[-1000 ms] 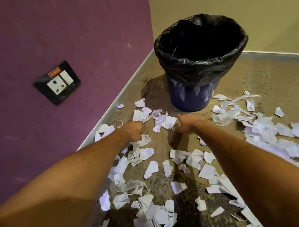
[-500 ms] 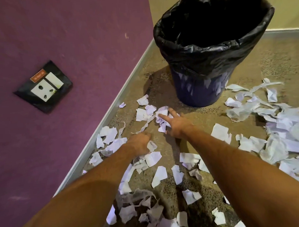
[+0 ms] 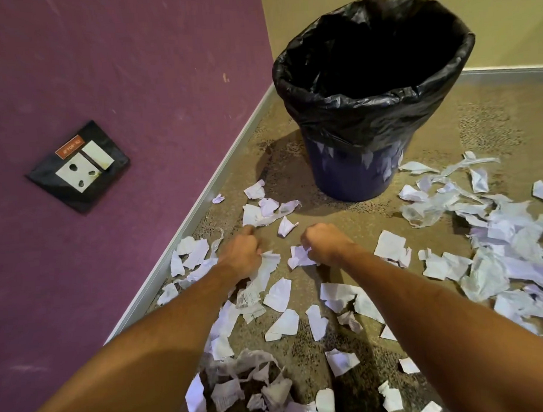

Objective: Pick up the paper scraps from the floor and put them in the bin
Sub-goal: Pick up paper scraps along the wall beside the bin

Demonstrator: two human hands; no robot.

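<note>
White torn paper scraps (image 3: 278, 294) lie all over the speckled floor. A blue bin (image 3: 350, 177) lined with a black bag (image 3: 369, 114) stands in the corner just beyond my hands, its mouth open and dark inside. My left hand (image 3: 241, 254) is down on the floor with its fingers curled onto the top of a long scrap (image 3: 268, 262). My right hand (image 3: 326, 244) is closed in a fist on a crumpled scrap (image 3: 299, 256). A small scrap (image 3: 286, 226) lies on the floor between the hands and the bin.
A purple wall (image 3: 119, 88) with a black socket plate (image 3: 78, 166) runs along the left, edged by a grey skirting (image 3: 201, 205). A beige wall (image 3: 488, 9) stands behind the bin. A thick heap of scraps (image 3: 508, 251) covers the floor at the right.
My right hand has pulled back from the scraps near the bin and closed on a scrap. My left hand has stayed low on the scraps. The view has tilted up, showing more of the bin.
</note>
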